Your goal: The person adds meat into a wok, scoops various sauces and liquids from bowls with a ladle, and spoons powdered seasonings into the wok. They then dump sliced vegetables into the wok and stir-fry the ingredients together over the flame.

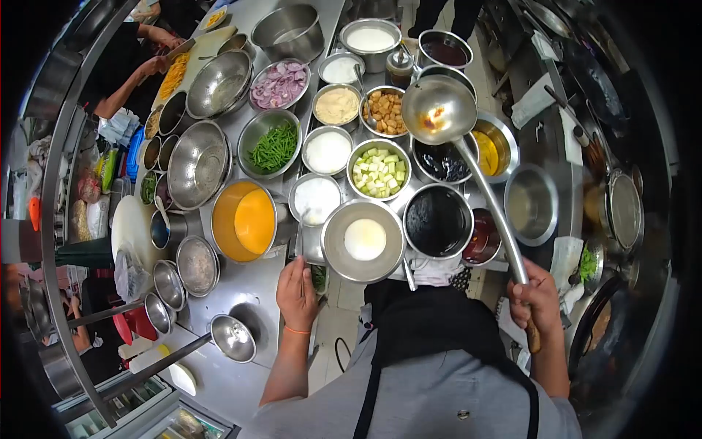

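Grips the ladle (439, 110) by its wooden-ended handle in the right hand (536, 296), fingers closed around it. Holds the ladle's stained round end over the dark liquid (444, 162), beside the brown cubes (385, 113). Extends the left hand (297, 296) with fingers together, at the end of a thin handle (299, 241) near the white powder (316, 197); cannot tell whether gripping it. Between the hands, see the pale liquid (365, 240), green cubes (379, 173) and black liquid (437, 219). Farther left on the table (245, 300), find orange liquid (254, 222).
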`<control>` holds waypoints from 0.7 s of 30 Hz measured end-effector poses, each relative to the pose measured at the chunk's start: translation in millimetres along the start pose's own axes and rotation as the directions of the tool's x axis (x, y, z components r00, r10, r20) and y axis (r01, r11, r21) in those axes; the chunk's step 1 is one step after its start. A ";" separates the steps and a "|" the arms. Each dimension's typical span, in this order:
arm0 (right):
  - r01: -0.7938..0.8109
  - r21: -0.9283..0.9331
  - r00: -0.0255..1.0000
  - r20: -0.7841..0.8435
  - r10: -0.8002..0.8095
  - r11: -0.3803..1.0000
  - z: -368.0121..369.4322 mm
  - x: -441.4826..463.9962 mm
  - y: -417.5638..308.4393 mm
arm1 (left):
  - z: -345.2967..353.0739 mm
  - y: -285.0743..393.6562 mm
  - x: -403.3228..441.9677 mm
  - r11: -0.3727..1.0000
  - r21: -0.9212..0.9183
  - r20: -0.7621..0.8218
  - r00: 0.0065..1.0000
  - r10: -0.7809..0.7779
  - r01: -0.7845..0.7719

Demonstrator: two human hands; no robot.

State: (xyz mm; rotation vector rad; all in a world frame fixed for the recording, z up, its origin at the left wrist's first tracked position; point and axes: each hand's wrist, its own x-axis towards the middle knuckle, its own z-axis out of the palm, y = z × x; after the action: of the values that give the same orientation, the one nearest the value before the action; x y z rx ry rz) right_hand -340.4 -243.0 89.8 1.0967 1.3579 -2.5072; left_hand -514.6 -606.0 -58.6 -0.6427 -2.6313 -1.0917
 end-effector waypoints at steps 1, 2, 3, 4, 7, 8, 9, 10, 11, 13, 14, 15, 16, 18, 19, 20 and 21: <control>-0.001 -0.012 1.000 -0.003 0.001 1.000 -1.5 0.2 -0.2 | -3.4 6.6 4.0 0.999 0.034 -0.038 0.998 0.044 -0.042; 0.006 -0.030 1.000 -0.001 -0.006 1.000 -2.1 0.8 -1.6 | -6.8 9.0 3.1 0.999 0.034 -0.037 0.998 0.042 -0.041; 0.004 -0.029 1.000 -0.002 -0.004 1.000 -0.6 0.6 -2.8 | -8.0 10.7 4.0 0.997 0.054 -0.011 0.999 0.048 -0.047; 0.010 -0.035 1.000 0.001 -0.010 0.999 0.4 0.6 -4.5 | -6.9 12.1 5.5 0.996 0.073 0.010 0.999 0.052 -0.053; 0.021 -0.023 1.000 0.023 -0.020 1.000 3.3 0.3 -6.8 | 6.0 14.4 18.1 0.998 -0.041 -0.035 0.998 -0.050 0.049; 0.014 -0.021 1.000 0.023 -0.013 1.000 5.8 0.4 -6.5 | 11.5 23.5 34.8 0.996 -0.084 -0.093 0.995 -0.023 0.015; 0.006 -0.026 1.000 0.015 -0.006 1.000 8.7 2.0 -8.2 | 21.9 32.8 58.7 0.992 -0.124 -0.156 0.988 -0.001 -0.018; 0.004 -0.032 1.000 0.009 -0.003 0.999 11.5 4.9 -10.0 | 33.8 32.1 77.2 0.991 -0.133 -0.151 0.988 0.000 -0.020; 0.004 -0.037 1.000 0.014 -0.003 0.999 13.9 6.7 -10.1 | 46.0 29.1 95.5 0.989 -0.144 -0.148 0.989 0.003 -0.024; 0.003 -0.051 0.999 0.038 -0.001 0.999 17.5 8.3 -10.3 | 73.3 15.6 123.3 0.993 -0.111 -0.123 0.992 0.031 -0.045; 0.003 -0.056 0.999 0.039 0.000 0.998 18.8 8.3 -10.6 | 80.0 14.8 132.3 0.993 -0.112 -0.126 0.992 0.027 -0.042; 0.012 -0.053 0.999 0.048 -0.009 0.999 20.4 7.3 -10.3 | 86.1 14.0 139.5 0.996 -0.087 -0.095 0.995 0.024 -0.032; 0.020 -0.049 0.998 0.055 -0.018 0.999 21.5 6.1 -10.4 | 91.1 13.5 144.6 0.998 -0.063 -0.062 0.998 0.019 -0.023; 0.014 -0.056 1.000 0.021 -0.013 0.998 23.6 5.4 -11.0 | 98.2 12.1 149.4 0.996 -0.057 -0.059 0.997 0.057 -0.061; 0.007 -0.046 1.000 0.004 -0.007 0.999 24.0 5.0 -11.0 | 100.4 12.2 149.3 0.996 -0.070 -0.039 0.998 0.055 -0.058; 0.003 -0.036 1.000 -0.010 -0.004 0.999 24.2 5.4 -11.1 | 101.7 12.2 149.9 0.995 -0.082 -0.023 0.998 0.054 -0.056; 0.002 -0.034 1.000 -0.012 -0.003 0.999 23.8 6.9 -10.6 | 101.7 11.9 150.4 0.995 -0.083 -0.020 0.998 0.055 -0.056</control>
State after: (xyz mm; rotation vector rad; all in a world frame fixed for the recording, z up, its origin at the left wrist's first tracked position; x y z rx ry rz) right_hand -362.7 -253.1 101.1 1.1063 1.4002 -2.4740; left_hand -644.9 -479.4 -68.2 -0.7152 -2.5481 -1.1903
